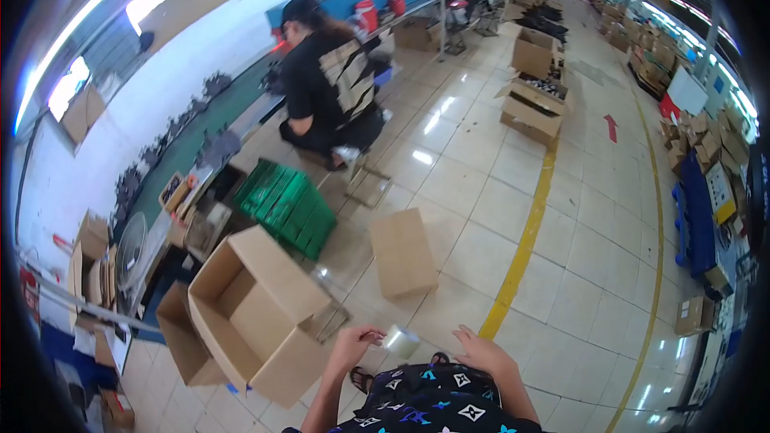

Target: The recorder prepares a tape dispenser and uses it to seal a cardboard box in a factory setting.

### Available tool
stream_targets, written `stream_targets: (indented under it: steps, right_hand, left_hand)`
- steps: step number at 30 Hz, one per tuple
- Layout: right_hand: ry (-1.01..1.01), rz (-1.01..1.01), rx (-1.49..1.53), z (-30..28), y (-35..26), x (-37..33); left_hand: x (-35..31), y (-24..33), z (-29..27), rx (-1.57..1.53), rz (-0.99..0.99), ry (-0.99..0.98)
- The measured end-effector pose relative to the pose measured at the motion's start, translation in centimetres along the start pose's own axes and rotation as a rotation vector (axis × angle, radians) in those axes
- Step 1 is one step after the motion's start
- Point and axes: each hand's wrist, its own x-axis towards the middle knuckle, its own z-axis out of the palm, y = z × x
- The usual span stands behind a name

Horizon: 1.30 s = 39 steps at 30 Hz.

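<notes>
The work in hand appears to be handling a tape roll (402, 342), which shows in front of the person's body, between the two hands and nearer the left. The left hand (358, 343) has its fingertips drawn in at the roll's left side; they look to be touching it, but whether they are clamped on it I cannot tell. The right hand (480, 350) is empty, its fingers apart, with a gap between it and the roll. As I judge it, using the tape calls for a sure grip from the left fingers and for the right hand to come in and find the loose end; whether any tape is pulled out is too blurred to make out.

Ahead on the floor (461, 244) is a shut carton (403, 252), left of the yellow line (525, 244). An open box (261, 297) stands just beyond the left hand, flaps spread, and could catch the left forearm on a wide swing. Behind it, a green crate (286, 207) sits near the front edge of the bench (241, 118). A co-worker (330, 80) sits at that edge, back mostly turned, with a metal stool (369, 184) close behind; crate, stool and co-worker narrow the way on that side.
</notes>
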Motion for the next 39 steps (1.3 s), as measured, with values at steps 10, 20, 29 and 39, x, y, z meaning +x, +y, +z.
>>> stream_targets:
  steps: [10,20,29,39]
  right_hand:
    - [0.428,0.206,1.108,-9.7,25.8,11.3]
    - [0.586,0.723,0.428,-10.8,44.6,17.8]
    - [0.135,0.828,0.219,-29.4,53.2,33.2]
    - [-0.032,0.496,-0.2,-51.4,77.8,72.6]
  left_hand:
    - [22.3,-1.7,4.4,0.158,0.014,0.183]
    - [43.4,-9.5,4.5,0.164,-0.372,0.143]
    - [53.9,-8.4,7.9,-0.301,-0.756,0.688]
    - [63.1,5.1,11.4,-0.871,-0.841,0.975]
